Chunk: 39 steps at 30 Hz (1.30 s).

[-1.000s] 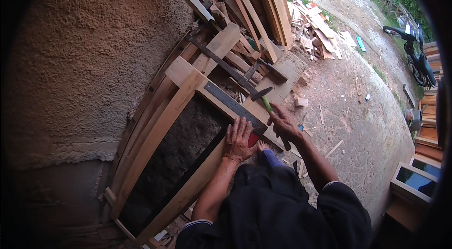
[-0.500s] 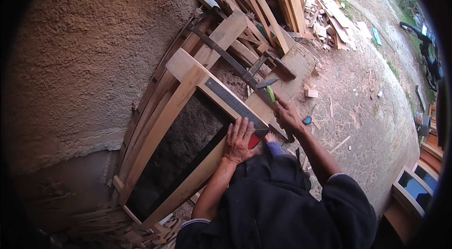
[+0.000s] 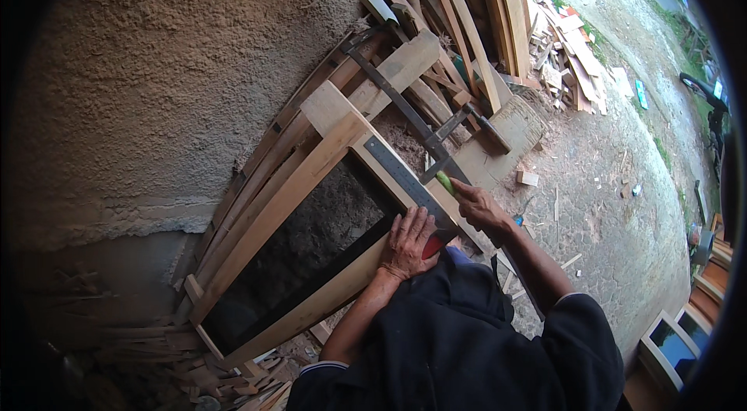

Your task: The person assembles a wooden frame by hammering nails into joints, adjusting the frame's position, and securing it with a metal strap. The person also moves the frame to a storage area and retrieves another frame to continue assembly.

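Note:
My left hand (image 3: 406, 246) lies flat, fingers stretched, on the end of a wooden frame (image 3: 274, 216) with a dark panel. Its fingertips are beside a metal carpenter's square (image 3: 395, 168) lying along the frame's end rail. The square's red part (image 3: 433, 245) shows at the hand's edge. My right hand (image 3: 481, 210) is closed around the green handle of a hammer (image 3: 444, 181), just beyond the rail. The hammer's head is hard to make out against the dark bar of a clamp (image 3: 397, 100). The clamp crosses the planks behind the frame.
A rough earthen wall (image 3: 156, 84) rises on the left. Curved wooden pieces (image 3: 467, 14) lean at the back, near a scrap-wood pile (image 3: 572, 53). A wood block (image 3: 527, 178) and a blue tape measure (image 3: 520, 220) lie on the ground; framed panels (image 3: 675, 345) stand at the lower right.
The hammer has come down toward the rail's end in my right hand, its head now lower and less distinct. My left hand stays on the frame. The whole view has shifted slightly.

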Each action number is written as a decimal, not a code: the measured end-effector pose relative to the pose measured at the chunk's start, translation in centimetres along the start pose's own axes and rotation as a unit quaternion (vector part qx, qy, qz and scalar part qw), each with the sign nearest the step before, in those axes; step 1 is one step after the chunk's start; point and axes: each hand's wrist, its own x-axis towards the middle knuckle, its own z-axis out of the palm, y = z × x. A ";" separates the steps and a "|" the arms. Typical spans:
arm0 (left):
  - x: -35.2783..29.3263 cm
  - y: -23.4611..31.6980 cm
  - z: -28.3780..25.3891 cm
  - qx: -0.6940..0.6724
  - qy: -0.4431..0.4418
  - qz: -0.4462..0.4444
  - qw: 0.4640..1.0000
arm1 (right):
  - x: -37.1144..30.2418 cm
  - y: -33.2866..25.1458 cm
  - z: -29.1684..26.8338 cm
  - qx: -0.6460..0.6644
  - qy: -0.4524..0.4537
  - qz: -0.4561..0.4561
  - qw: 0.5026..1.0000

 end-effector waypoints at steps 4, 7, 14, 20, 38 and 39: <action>-0.2 0.1 0.0 0.006 -0.006 -0.009 1.000 | 0.4 -0.4 0.2 0.050 0.027 -0.052 0.997; -0.2 0.2 0.0 0.013 0.004 -0.007 1.000 | 1.8 -0.8 -0.2 0.003 -0.017 -0.034 0.999; -0.2 0.1 0.1 0.019 -0.005 -0.011 1.000 | 9.8 -4.4 0.3 0.085 0.039 -0.129 0.987; -0.2 0.0 0.1 0.027 -0.020 -0.009 0.999 | 13.6 -5.3 2.7 -0.039 0.050 -0.212 0.975; -0.3 -0.1 0.1 0.012 -0.012 -0.008 1.000 | 13.6 -5.4 1.5 0.022 0.034 -0.153 0.987; -0.3 -0.1 0.1 0.014 -0.008 -0.003 1.000 | 13.5 -5.3 1.8 0.014 0.024 -0.147 0.989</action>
